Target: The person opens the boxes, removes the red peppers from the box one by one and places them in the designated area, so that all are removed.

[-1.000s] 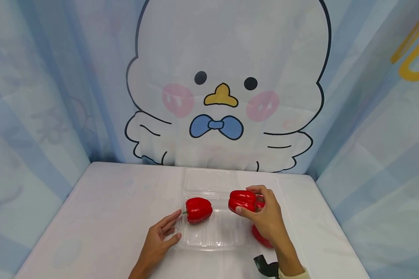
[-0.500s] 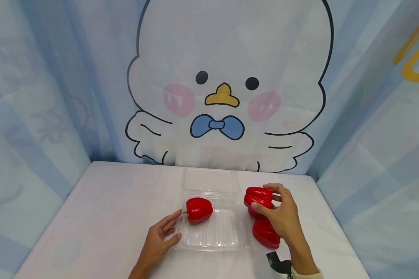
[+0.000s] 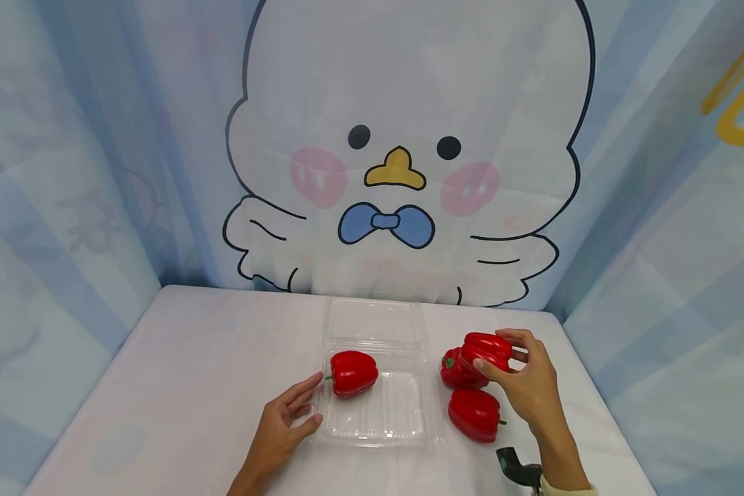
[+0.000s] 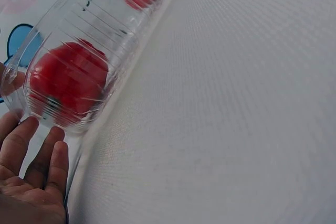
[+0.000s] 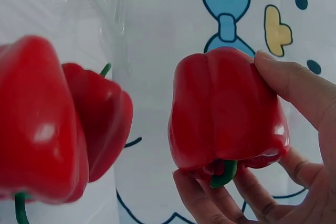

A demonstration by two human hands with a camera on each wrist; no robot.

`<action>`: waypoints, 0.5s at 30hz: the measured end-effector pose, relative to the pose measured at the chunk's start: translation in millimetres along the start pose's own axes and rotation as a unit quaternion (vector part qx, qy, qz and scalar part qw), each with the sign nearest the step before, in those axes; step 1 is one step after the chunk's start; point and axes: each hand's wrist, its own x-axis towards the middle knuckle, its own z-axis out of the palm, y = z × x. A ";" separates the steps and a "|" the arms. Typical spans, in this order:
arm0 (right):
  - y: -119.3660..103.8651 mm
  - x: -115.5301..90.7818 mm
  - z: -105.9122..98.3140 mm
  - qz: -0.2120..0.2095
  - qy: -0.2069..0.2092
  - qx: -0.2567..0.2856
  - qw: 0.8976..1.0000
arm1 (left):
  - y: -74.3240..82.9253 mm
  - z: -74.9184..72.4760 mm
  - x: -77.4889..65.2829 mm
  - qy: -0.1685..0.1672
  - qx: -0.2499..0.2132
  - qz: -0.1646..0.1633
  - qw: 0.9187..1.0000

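Note:
My right hand (image 3: 532, 386) grips a red bell pepper (image 3: 487, 350) between thumb and fingers; its green stem shows in the right wrist view. Close to it in the head view, partly hidden behind it, is a second red bell pepper (image 3: 456, 373). A third bell pepper (image 3: 473, 416) lies nearer the person. One more red bell pepper (image 3: 353, 374) sits at the left inside a clear plastic clamshell container (image 3: 403, 435), whose lid (image 3: 375, 320) is folded back. With loosely extended fingers (image 4: 59, 166), my left hand (image 3: 279, 424) touches the container's left side.
A white cloth-covered table (image 3: 198, 372) bears everything. Patterned curtains (image 3: 669, 358) stand at the back and both sides. A black wrist-camera mount (image 3: 517, 468) sticks out beside the right wrist.
My right hand has moved right with its bell pepper, from over the container's right edge to above the loose peppers, uncovering more of them. My left hand stays in place.

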 end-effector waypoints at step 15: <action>34.8 16.5 -19.9 0.024 0.029 -0.017 0.999 | 1.4 0.6 0.2 0.002 0.005 -0.003 1.000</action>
